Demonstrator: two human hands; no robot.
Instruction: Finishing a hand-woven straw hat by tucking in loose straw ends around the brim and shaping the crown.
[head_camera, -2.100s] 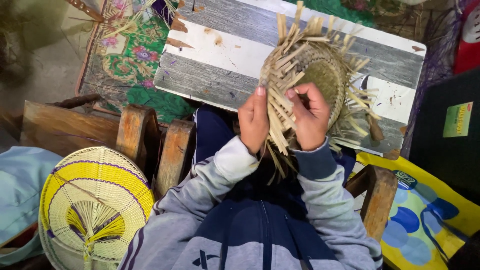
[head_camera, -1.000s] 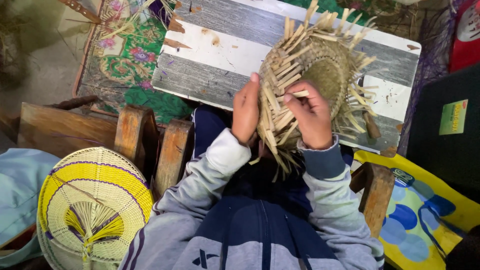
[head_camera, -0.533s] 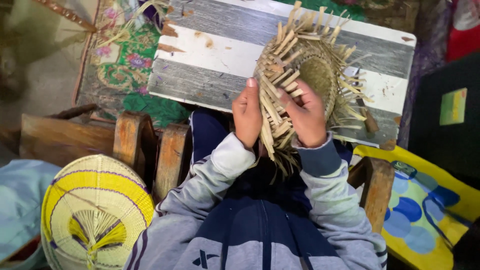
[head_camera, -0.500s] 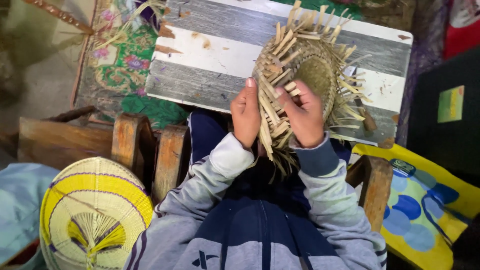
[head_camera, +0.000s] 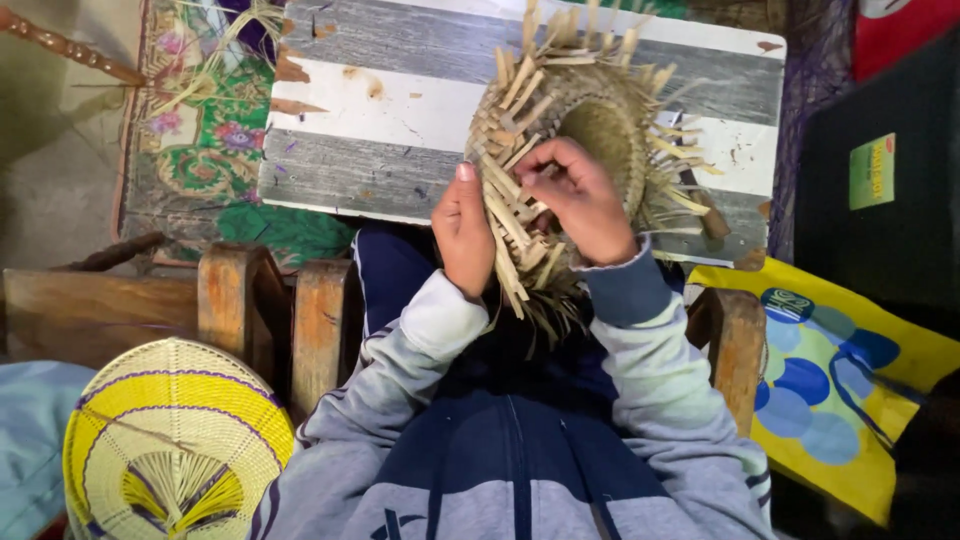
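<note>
A round, half-woven straw mat (head_camera: 590, 120) with loose strip ends sticking out all around rests on a grey and white striped board (head_camera: 390, 110). My left hand (head_camera: 462, 232) grips the mat's near left edge, thumb up along the strips. My right hand (head_camera: 578, 198) lies on the woven part, its fingers pinching a straw strip near the rim. Loose strips hang down between both hands over my lap. I wear a grey and navy jacket.
A finished yellow and cream woven fan (head_camera: 175, 445) lies at the lower left beside wooden chair parts (head_camera: 255, 310). A floral cloth (head_camera: 195, 130) lies left of the board. A yellow bag with blue circles (head_camera: 830, 380) and a dark box (head_camera: 880, 180) sit on the right.
Both hands stay on the mat's near edge; my right-hand fingers have shifted along the strips, and the mat has turned slightly.
</note>
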